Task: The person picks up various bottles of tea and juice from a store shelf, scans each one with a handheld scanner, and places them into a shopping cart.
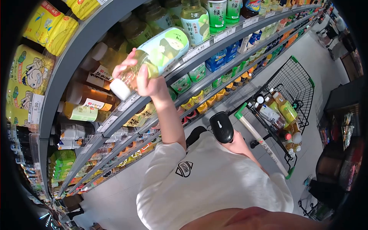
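My left hand (149,78) is raised to the shelf edge, its fingers wrapped round the neck end of a large tea bottle (168,46). That bottle has a white cap, pale liquid and a light green and blue label, and lies tilted with its cap toward me. Similar bottles (194,23) stand upright just behind it on the shelf. Lower down, in front of my white shirt, my right hand (237,146) grips a black rounded device (221,126) that looks like a handheld scanner. Most of that hand's fingers are hidden beneath it.
Beside me on the right stands a wire shopping cart (293,82) with several drink bottles (283,109) inside. Shelf rails with price tags (201,49) run along the left. Yellow packages (50,28) and brown tea bottles (92,101) fill nearby shelves. Grey floor tiles (122,191) show below.
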Demonstrator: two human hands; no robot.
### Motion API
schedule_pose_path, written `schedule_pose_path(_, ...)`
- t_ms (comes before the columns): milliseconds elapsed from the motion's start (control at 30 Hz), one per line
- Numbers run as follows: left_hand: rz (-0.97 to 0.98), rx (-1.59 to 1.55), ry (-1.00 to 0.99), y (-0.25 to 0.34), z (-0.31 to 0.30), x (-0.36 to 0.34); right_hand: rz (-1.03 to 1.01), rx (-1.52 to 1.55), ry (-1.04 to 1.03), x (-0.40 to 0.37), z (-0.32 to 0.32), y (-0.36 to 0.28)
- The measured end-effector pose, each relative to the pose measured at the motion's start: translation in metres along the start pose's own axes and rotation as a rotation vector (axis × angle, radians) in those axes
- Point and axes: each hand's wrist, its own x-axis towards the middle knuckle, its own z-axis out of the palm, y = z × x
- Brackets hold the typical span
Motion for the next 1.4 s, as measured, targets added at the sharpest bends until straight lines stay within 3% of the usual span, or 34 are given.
schedule_pose_path(133, -0.035, -0.475, -0.074, 0.021, -0.018, 0.002, -0.087, 0.082, -0.055, 0.002, -0.014, -0.006)
schedule_pose_path(233, -0.167, -0.611, -0.114, 0.036, -0.019, -0.002, -0.133, 0.21, 0.128, 0.0, -0.025, -0.007)
schedule_pose_path(267, -0.165, -0.607, -0.111, 0.038, -0.019, -0.003, -0.144, 0.221, 0.092, 0.001, -0.03, 0.003)
schedule_pose_path(333, -0.194, -0.83, -0.248, 0.041, -0.021, -0.006, -0.163, 0.561, -0.063, 0.011, -0.042, -0.026)
schedule_pose_path(400, -0.223, -0.766, -0.313, 0.049, -0.023, -0.007, -0.313, 0.729, 0.007, 0.023, -0.04, -0.056)
schedule_pose_path(467, -0.135, -0.902, -0.47, 0.049, -0.019, -0.012, -0.404, 0.798, 0.03, 0.032, -0.04, -0.083)
schedule_pose_path(533, -0.184, -0.87, -0.433, 0.058, -0.014, -0.013, -0.391, 0.906, 0.069, 0.038, -0.037, -0.102)
schedule_pose_path(600, -0.084, -0.819, -0.717, 0.058, -0.015, -0.006, -0.363, 1.038, 0.088, 0.042, -0.031, -0.106)
schedule_pose_path(667, -0.07, -0.789, -0.712, 0.061, -0.008, -0.005, -0.303, 1.171, 0.086, 0.043, -0.028, -0.1)
schedule_pose_path(767, 0.009, -0.744, -1.045, 0.06, -0.006, 0.008, -0.223, 1.121, 0.054, 0.044, -0.026, -0.093)
schedule_pose_path(867, 0.006, -0.676, -0.976, 0.063, 0.0, -0.002, -0.154, 1.147, 0.104, 0.048, -0.024, -0.102)
schedule_pose_path(933, 0.029, -0.689, -1.055, 0.059, -0.003, -0.005, -0.113, 1.194, 0.12, 0.049, -0.023, -0.101)
schedule_pose_path(1000, -0.193, -0.5, -0.932, 0.066, -0.003, -0.021, -0.114, 1.179, 0.191, 0.05, -0.023, -0.098)
schedule_pose_path(1067, -0.222, -0.423, -0.971, 0.065, -0.014, -0.045, -0.182, 1.076, 0.279, 0.052, -0.02, -0.089)
schedule_pose_path(1133, -0.458, -0.243, -0.552, 0.066, -0.018, -0.079, -0.251, 0.973, 0.367, 0.056, -0.021, -0.088)
schedule_pose_path(1200, -0.452, -0.27, -0.669, 0.059, -0.031, -0.09, -0.244, 0.904, 0.309, 0.056, -0.028, -0.094)
schedule_pose_path(1267, -0.696, -0.088, -0.425, 0.069, -0.03, -0.105, -0.237, 0.918, 0.327, 0.059, -0.024, -0.096)
schedule_pose_path(1300, -0.704, -0.094, -0.425, 0.075, -0.031, -0.108, -0.297, 0.84, 0.366, 0.06, -0.021, -0.097)
schedule_pose_path(1367, -1.09, -0.061, -0.14, 0.088, -0.032, -0.113, -0.333, 0.648, 0.427, 0.059, -0.018, -0.09)
schedule_pose_path(1400, -1.1, -0.064, -0.144, 0.092, -0.031, -0.111, -0.381, 0.554, 0.457, 0.06, -0.016, -0.093)
